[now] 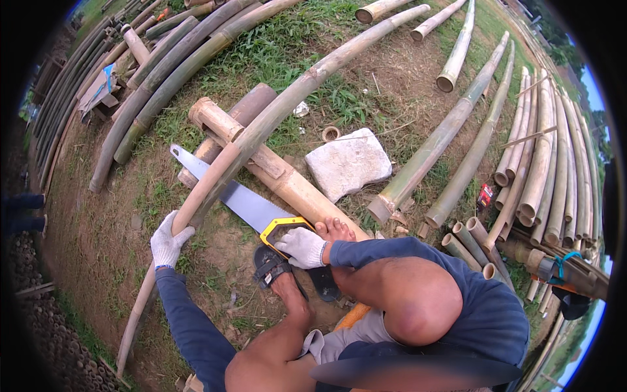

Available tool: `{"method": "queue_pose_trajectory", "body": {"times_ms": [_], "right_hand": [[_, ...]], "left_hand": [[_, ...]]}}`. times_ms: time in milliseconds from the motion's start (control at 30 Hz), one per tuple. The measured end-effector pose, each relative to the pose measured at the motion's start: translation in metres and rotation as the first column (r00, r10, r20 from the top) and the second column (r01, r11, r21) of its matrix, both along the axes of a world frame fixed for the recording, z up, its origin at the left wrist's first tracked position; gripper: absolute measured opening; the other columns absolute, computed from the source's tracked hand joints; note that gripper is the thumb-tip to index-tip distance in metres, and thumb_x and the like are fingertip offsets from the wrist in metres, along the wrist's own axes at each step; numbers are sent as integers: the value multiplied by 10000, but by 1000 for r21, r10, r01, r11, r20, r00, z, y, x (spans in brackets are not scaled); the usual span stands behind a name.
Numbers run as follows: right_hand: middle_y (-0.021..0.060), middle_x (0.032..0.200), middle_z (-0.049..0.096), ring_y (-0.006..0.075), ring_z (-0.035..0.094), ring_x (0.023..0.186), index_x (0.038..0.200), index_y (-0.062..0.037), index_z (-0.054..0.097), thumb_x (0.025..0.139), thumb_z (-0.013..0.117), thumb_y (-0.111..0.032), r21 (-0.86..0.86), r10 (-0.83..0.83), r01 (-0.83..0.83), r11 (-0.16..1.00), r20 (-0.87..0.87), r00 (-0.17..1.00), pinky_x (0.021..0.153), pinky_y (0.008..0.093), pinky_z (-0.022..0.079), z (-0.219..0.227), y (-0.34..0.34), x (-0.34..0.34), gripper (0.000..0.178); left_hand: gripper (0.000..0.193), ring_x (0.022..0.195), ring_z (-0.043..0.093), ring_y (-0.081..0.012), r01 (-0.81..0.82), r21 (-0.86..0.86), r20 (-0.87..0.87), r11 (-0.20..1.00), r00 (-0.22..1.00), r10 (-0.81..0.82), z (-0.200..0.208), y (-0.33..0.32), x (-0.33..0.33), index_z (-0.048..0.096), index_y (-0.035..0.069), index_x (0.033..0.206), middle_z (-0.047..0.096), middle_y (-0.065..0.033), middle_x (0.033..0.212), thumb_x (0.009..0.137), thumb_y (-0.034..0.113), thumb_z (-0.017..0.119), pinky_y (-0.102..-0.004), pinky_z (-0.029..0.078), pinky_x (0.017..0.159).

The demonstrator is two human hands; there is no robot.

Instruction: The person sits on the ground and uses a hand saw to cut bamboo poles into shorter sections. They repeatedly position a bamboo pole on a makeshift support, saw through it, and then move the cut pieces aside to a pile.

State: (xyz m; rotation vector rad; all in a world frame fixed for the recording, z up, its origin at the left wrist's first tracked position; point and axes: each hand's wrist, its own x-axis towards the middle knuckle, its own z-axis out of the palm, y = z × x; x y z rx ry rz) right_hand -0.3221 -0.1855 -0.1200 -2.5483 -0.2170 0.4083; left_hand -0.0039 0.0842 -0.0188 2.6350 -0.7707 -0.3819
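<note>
Outdoor ground of bare earth point(98, 228) and patchy grass point(287, 52) fills the view, littered with cut bamboo. At ten o'clock, a stack of dark green bamboo poles point(163, 72) runs toward the upper rim, with a scrap of grey and blue sheet point(98, 88) beside it. At eight o'clock, the left hand point(168, 240), in a white work glove, wraps its fingers closed around a long pale bamboo pole point(281, 108); this pole slants from seven o'clock up to one o'clock and lies across a thick short bamboo log point(274, 170) near centre. A second, darker log point(241, 114) lies just behind the first. A handsaw point(228, 193) with a grey blade and yellow-and-black handle sits just below the long pole, its blade tip pointing to ten o'clock; whether the teeth touch the pole cannot be told. At centre, the right hand point(302, 247), also gloved in white, is closed on the saw handle. Two bare feet show at six o'clock: one in a black sandal point(271, 266), the other point(334, 230) pressed against the thick log. A flat pale stone point(347, 163) lies at twelve o'clock of the right hand. At three o'clock, a bundle of tan bamboo poles point(548, 157) lies side by side, with short cut pieces point(473, 238) near its lower end.
</note>
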Motion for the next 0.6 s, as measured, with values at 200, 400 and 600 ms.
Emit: {"method": "queue_pose_trajectory", "body": {"times_ms": [200, 400, 600], "right_hand": [[152, 1135, 718, 362, 697, 1101, 1317, -53, 693, 850, 840, -250, -58, -11, 17, 998, 104, 995, 1003, 488, 535, -21, 1, -6, 528], [150, 1127, 719, 348, 668, 1130, 1204, -69, 703, 813, 860, -287, -202, -1, 9, 979, 37, 999, 1000, 486, 519, -24, 8, 2, 474], [190, 1079, 695, 386, 652, 1111, 1102, -27, 706, 781, 861, -263, -129, -19, 30, 991, 83, 996, 993, 510, 526, -28, 10, 4, 427]], "left_hand": [[772, 1146, 795, -335, -29, 15, 16, 999, 999, 29, -2, 4, 6, 729, 173, 1458, 828, -141, 1233, 836, 597, 899, -443, 590, 1023], [860, 1151, 785, -345, -28, 80, 9, 996, 1000, 27, -1, -2, 12, 746, 234, 1441, 827, -125, 1238, 808, 814, 792, -474, 578, 1041], [820, 1193, 773, -318, -51, 47, -185, 998, 981, 58, 3, -3, 16, 738, 207, 1450, 815, -110, 1279, 814, 711, 857, -453, 565, 1079]]}}
